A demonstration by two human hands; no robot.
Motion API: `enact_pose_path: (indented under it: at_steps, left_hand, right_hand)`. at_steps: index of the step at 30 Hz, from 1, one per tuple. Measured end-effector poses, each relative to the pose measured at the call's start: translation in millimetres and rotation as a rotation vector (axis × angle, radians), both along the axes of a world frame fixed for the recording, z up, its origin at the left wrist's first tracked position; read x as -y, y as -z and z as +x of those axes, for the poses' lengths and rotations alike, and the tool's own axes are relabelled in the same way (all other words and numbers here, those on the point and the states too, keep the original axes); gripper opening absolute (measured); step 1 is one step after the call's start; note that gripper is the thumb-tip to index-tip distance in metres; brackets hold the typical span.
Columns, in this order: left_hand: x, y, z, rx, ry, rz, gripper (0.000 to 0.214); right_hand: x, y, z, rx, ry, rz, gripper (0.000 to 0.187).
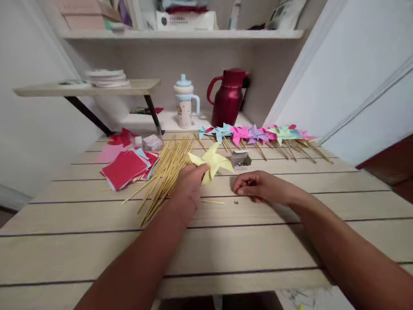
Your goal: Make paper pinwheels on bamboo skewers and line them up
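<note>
My left hand (189, 185) holds a folded yellow paper pinwheel (213, 161) just above the wooden table (226, 245), next to a loose pile of thin wooden sticks (167, 174). My right hand (258, 186) rests on the table with its fingers curled down, close to a small pin (236, 201) and a single stick (213, 201) lying flat. Whether the right hand pinches anything is hidden. A small open box of pins (240, 159) stands just beyond both hands.
Finished pinwheels on sticks (264, 135) lie in a row at the back right. A stack of red and coloured paper squares (129, 168) sits at the left. A red jug (228, 97) and a sippy cup (185, 103) stand on a low shelf behind.
</note>
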State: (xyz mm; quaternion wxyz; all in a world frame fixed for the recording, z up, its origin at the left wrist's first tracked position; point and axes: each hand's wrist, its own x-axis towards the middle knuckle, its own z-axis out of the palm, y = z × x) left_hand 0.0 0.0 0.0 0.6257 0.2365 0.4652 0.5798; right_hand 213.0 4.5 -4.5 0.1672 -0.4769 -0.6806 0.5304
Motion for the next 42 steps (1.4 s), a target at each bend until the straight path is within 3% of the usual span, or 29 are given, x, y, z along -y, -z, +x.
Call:
enact_pose_path:
  at_steps: [7,14,22,28,35,42]
  left_hand:
    - [-11.5,7.5,-8.3,0.035,-0.003,0.002,0.014]
    - [-11.0,9.3,-15.4,0.092,0.185,0.143,0.016]
    - [4.2,4.1,-17.3,0.098,0.314,0.298,0.030]
    - [14.0,5.8,-15.6,0.104,0.386,0.343,0.026]
    - [13.8,3.3,-13.5,0.162,0.369,0.367,0.026]
    - [19.5,13.3,-18.4,0.156,0.270,0.349,0.029]
  right_hand:
    - [5.7,5.0,3.9,-0.055,0.057,0.014,0.027]
    - [27.2,22.7,12.4,-0.188,0.209,0.211,0.031]
    - [29.2,23.3,8.0,-0.189,0.150,0.370,0.028]
    - [36.1,21.6,3.5,-0.149,0.058,0.457,0.022]
    - [35.4,22.4,-3.9,-0.071,0.043,0.498,0.018]
    - [25.2,27.4,-10.0,0.071,0.062,0.439,0.017]
